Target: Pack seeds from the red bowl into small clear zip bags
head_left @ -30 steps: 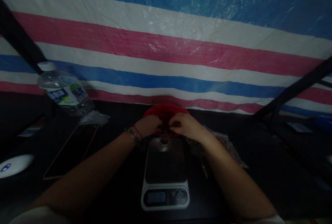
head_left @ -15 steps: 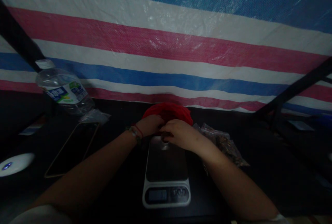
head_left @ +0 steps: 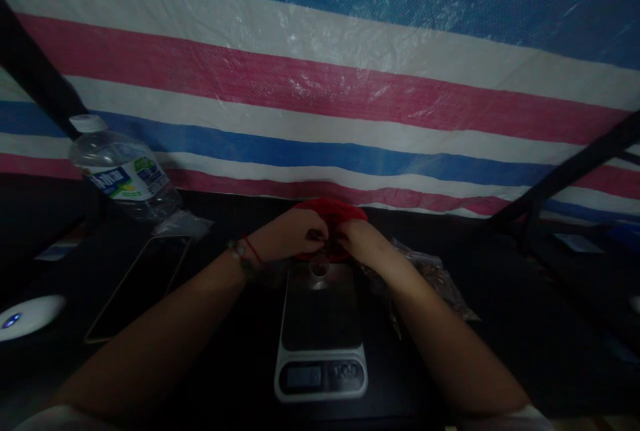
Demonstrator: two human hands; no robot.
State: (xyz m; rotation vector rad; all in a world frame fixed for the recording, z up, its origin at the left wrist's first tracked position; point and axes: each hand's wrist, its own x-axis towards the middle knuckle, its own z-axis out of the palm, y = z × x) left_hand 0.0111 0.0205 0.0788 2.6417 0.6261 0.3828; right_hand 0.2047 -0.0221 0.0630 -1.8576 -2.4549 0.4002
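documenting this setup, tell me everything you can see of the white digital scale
The white, rectangular digital scale lies flat on the black table, its length running away from the viewer. It has a dark, smooth plate and, at the near end, a glossy black panel with a dim display left and buttons right; the reading is too faint to trust. A small, clear round cup sits at the plate's far end.
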